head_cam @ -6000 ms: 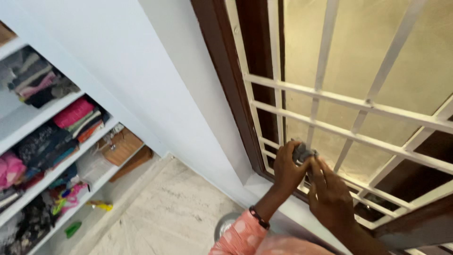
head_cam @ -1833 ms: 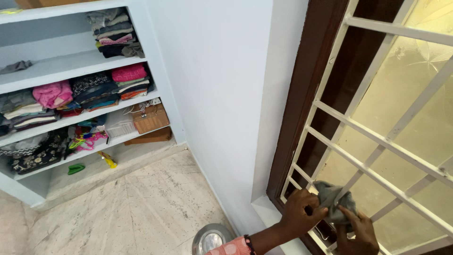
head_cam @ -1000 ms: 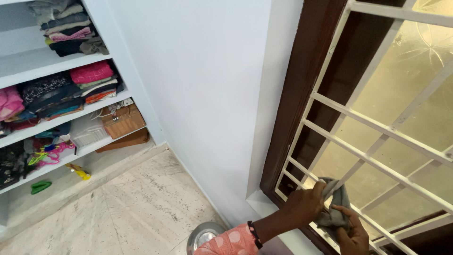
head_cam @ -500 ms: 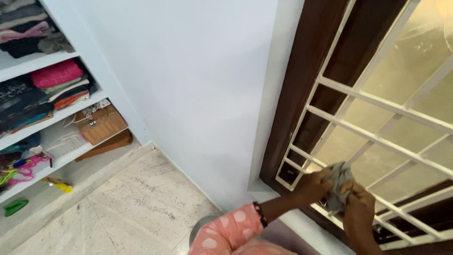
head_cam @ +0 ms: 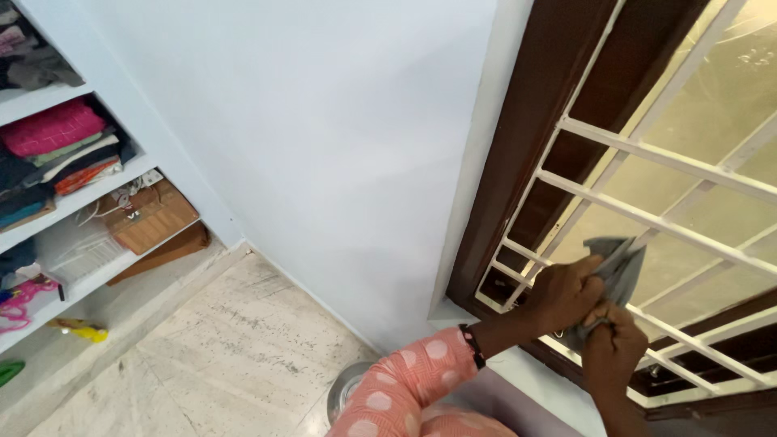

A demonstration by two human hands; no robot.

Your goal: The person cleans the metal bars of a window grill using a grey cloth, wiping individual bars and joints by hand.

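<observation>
Against the white window grille [head_cam: 647, 154], your left hand [head_cam: 566, 295] and right hand [head_cam: 611, 348] both pinch the grey cloth [head_cam: 619, 263], wrapping it round a bar.

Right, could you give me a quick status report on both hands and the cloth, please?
Left hand and right hand both shut on grey cloth. Cloth wrapped round a slanted bar of the white window grille. Nothing in the way.

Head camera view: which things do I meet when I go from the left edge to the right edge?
White shelves with folded clothes → brown box → plain white wall → dark brown window frame → left hand → grey cloth held by both hands → white window grille.
</observation>
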